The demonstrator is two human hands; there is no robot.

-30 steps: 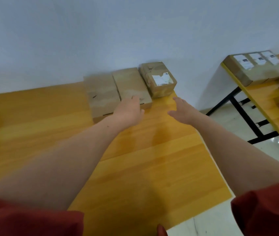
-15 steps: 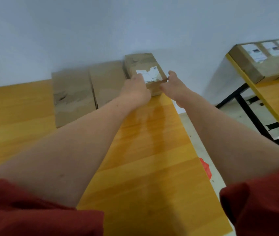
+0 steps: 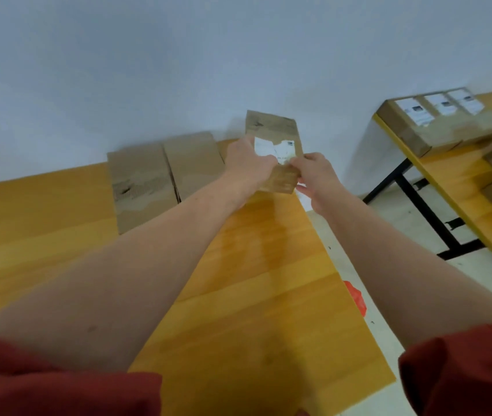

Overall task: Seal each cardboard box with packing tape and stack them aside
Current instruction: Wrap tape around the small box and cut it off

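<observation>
Small brown cardboard box point(image 3: 271, 126), between the fingers of the left hand point(image 3: 247, 166) and right hand point(image 3: 316, 175): mottled tan. Its torn white label point(image 3: 268, 147), just above the fingertips, has dark print. The face below them is glossier, possibly taped. Left of the fingers lie a plain tan flat cardboard box point(image 3: 193, 163) and a farther flat tan box point(image 3: 139, 187) blotched with a dark stain. Beneath the fingers is a honey-yellow, plank-grained wooden table top point(image 3: 253, 295). Right of the fingers stands a yellow-edged side table with black legs point(image 3: 427, 211), carrying a long brown carton point(image 3: 436, 130) with three white labels. Below them a bright red object point(image 3: 355, 297) lies on off-white floor.
</observation>
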